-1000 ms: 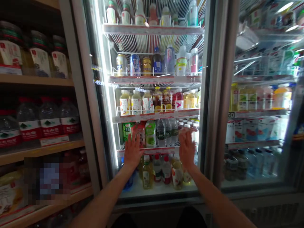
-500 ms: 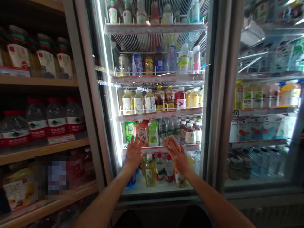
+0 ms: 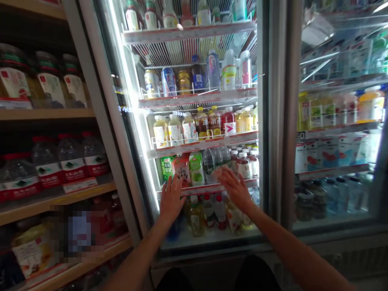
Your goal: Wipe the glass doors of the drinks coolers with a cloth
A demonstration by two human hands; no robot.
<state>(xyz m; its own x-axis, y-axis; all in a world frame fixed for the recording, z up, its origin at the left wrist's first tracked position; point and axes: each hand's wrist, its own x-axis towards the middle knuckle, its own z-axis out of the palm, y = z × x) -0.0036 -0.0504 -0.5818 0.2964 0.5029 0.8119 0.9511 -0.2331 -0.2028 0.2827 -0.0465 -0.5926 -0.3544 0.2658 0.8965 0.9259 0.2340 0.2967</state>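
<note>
My left hand [image 3: 172, 199] lies flat with spread fingers against the glass door [image 3: 182, 247] of a lit drinks cooler, in front of the red drink pack [image 3: 182, 166]. Fingers stretched, my right hand [image 3: 236, 190] presses a pale, crumpled cloth [image 3: 218, 174] to the same glass. Most of the cloth is hidden under the fingers and blurred. Behind the pane, between the hands, stand a green-labelled bottle [image 3: 196, 169] and a clear water bottle [image 3: 209, 163]. A yellow drink bottle [image 3: 197, 218] is on the cooler floor below.
An open wooden shelf [image 3: 45, 114] with jars and red-capped water bottles [image 3: 47, 161] runs along the left. A metal door frame [image 3: 280, 121] separates this cooler from another stocked one on the right. My knees [image 3: 257, 273] show at the bottom.
My right hand and the cloth have shifted slightly right and up across the glass. My left hand stays in about the same place. The camera view has tilted a little.
</note>
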